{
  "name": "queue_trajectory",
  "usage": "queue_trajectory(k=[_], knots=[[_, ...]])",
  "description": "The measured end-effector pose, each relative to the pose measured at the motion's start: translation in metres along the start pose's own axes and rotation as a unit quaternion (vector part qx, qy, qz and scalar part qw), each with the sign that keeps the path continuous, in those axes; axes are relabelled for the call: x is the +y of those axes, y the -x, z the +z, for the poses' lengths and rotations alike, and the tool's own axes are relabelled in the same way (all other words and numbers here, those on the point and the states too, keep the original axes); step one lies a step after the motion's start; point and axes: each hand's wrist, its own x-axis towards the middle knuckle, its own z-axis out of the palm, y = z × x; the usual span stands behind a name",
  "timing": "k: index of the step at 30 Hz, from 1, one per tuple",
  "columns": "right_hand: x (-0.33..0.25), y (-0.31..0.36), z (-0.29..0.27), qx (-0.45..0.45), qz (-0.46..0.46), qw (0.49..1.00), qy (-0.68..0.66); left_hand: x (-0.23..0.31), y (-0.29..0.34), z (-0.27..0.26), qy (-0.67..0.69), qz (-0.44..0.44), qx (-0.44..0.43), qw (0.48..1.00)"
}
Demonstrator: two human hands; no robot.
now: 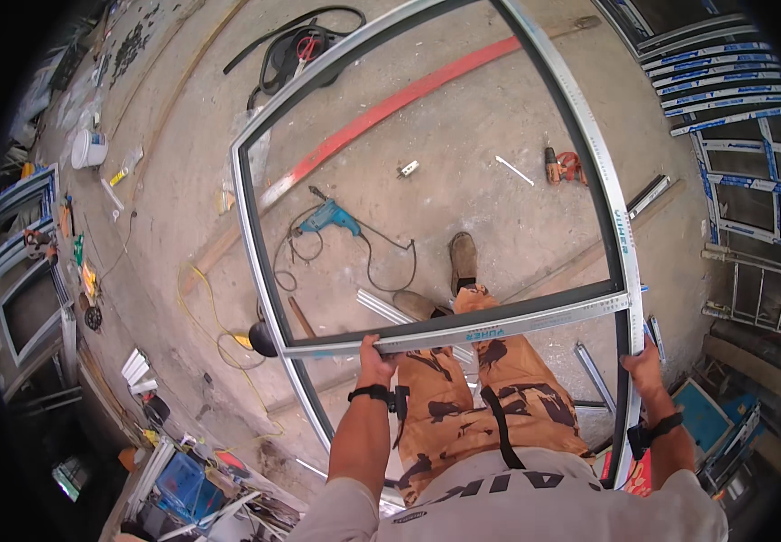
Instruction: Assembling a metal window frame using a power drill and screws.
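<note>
I hold a large silver aluminium window frame (584, 117) with black inner edging, tilted in front of my legs. My left hand (377, 363) is closed round its crossbar (544, 320) near the left end. Farther right, my right hand (645, 366) grips the right side rail just below that crossbar. Through the open upper part I see a blue corded drill (332, 217) lying on the floor with its cable looped about it. An orange-red cordless drill (567, 168) lies near the right rail. A small white block (408, 168) rests between them.
Under the frame runs a red-painted timber strip (381, 116). A black coiled strip bundle with red-handled scissors (306, 47) lies beyond. At left are a white bucket (88, 149) and a yellow cord (189, 303). Wrapped frames (725, 86) stand at right; a blue crate (187, 488) sits lower left.
</note>
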Motion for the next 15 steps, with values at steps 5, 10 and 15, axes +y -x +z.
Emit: queue_trajectory(k=[5,10,15], knots=[[-0.013,0.049,-0.026,0.033,-0.042,0.998,0.017,-0.028,-0.014,0.058,0.032,0.029,-0.038,0.998],[-0.026,0.069,-0.045,0.114,-0.054,0.992,0.012,-0.047,-0.015,0.116,0.058,0.016,-0.062,0.996],[-0.040,0.055,-0.105,-0.050,-0.112,0.982,-0.144,-0.056,-0.025,0.156,0.077,0.001,-0.083,0.994]])
